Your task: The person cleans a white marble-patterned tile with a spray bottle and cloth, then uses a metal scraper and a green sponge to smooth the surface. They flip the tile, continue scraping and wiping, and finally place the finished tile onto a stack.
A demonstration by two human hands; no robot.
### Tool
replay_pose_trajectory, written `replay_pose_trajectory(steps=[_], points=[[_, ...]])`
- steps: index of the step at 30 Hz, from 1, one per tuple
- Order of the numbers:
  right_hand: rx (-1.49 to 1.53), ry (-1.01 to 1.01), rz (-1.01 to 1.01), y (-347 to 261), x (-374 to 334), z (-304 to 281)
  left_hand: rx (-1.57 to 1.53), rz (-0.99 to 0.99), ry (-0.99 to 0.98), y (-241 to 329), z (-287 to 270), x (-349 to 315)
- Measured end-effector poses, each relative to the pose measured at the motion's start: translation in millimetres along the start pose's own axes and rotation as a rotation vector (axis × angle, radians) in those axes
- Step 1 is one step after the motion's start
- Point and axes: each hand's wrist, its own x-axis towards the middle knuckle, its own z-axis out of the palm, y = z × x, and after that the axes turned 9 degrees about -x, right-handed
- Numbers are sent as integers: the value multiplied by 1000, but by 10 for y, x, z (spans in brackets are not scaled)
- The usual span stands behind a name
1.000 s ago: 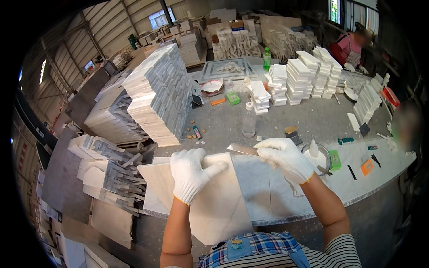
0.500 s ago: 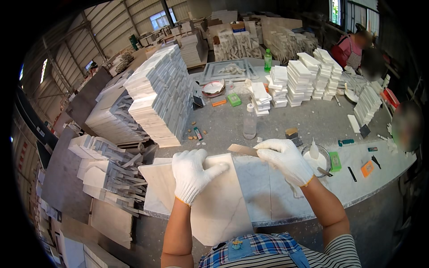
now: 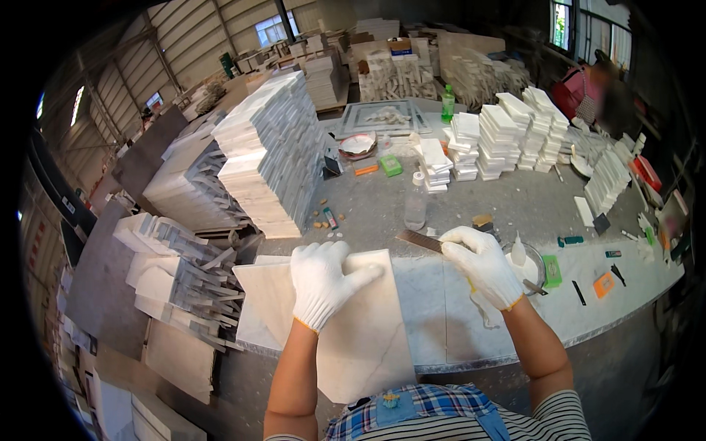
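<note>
I find my left hand [image 3: 321, 283] thumb-spread on the marble slab [image 3: 360, 331] overhanging the near edge of the table [image 3: 364, 209], finger hold indeterminable, my right hand [image 3: 482, 268] clamped on a flat blade [image 3: 421, 241], apparently a steadying step, the next move requiring careful blade control.

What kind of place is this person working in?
Most likely a stone or tile workshop: a tall stack of pale tiles stands at left, shorter stacks of white tiles farther right, and a veined, marble-like slab is under the gloved left hand.
</note>
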Motion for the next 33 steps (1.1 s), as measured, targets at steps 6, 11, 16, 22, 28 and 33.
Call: replay_pose_trajectory(steps=[6,11,16,22,28,33], points=[[-55,79,160,-8,-113,69,-28,1,19,-33,0,-1],[-316,170,-266,-143,-150,121,-33,4,-2,-35,-70,-11],[-660,260,-594,-341,-77,115,-114,47,64,-84,-30,-41],[-826,395,-731,-529,-63,271,-175,11,56,-70,-97,-47],[-924,429,-784,-525,-67,352,-161,39,50,-99,-89,-61],[-1025,391,-805,-458,-72,372,-152,40,86,-105,-39,-55]])
